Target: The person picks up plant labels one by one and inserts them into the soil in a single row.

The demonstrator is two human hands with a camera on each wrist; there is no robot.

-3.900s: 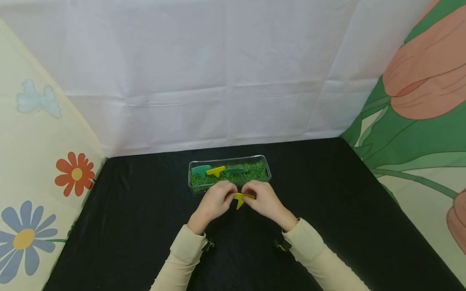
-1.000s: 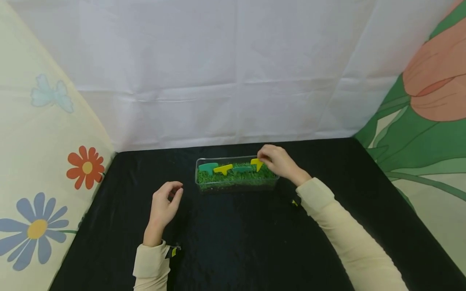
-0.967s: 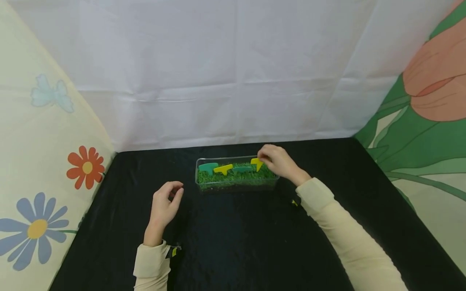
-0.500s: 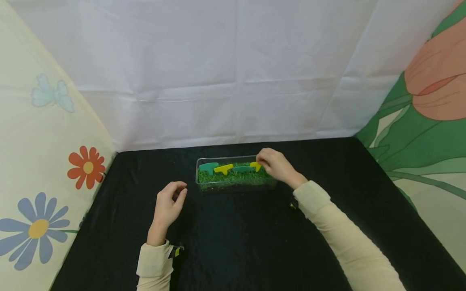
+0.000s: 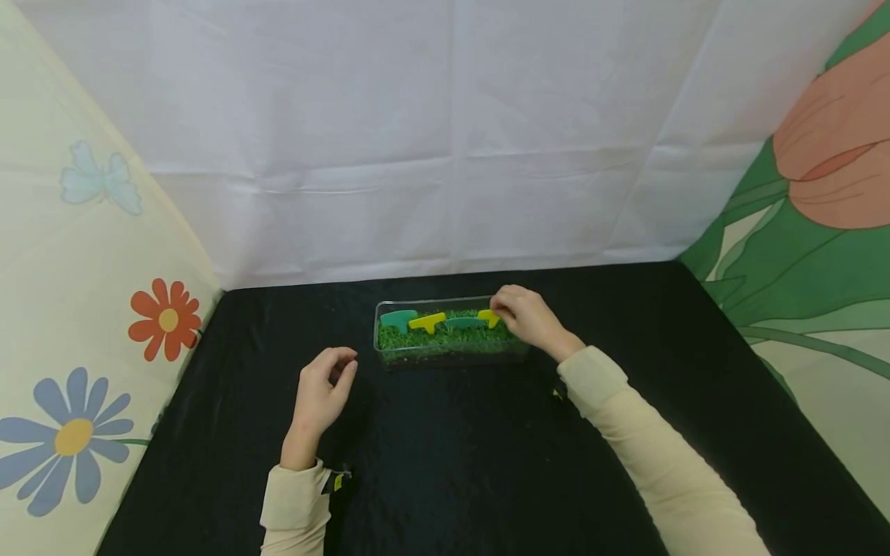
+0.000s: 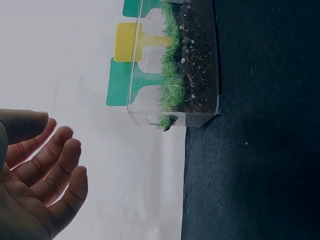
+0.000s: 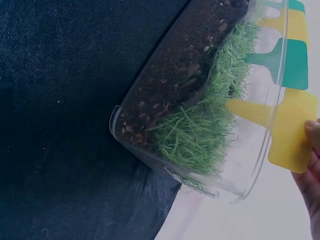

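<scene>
My right hand (image 5: 530, 316) pinches the broad top of a yellow T-shaped plant label (image 7: 292, 132); its stem goes down into the grass at the right end of a clear plastic box (image 5: 452, 351). To its left, in a row, stand a green plant label (image 7: 287, 62), another yellow one (image 5: 426, 323) and another green one (image 5: 398, 320). Grass (image 7: 195, 137) grows over dark soil (image 7: 170, 75) in the box. Off the box's left front corner, my left hand (image 5: 321, 390) hangs in the air with loosely bent fingers and holds nothing.
A black cloth (image 5: 445, 463) covers the table under the box. White fabric (image 5: 431, 139) hangs behind it. Flower-printed panels (image 5: 76, 347) flank the table on both sides. Both wrists carry small cameras.
Earlier, both hands held the yellow label in front of the box. The right hand brought it to the box's right end and lowered it into the grass; the left hand withdrew leftward.
</scene>
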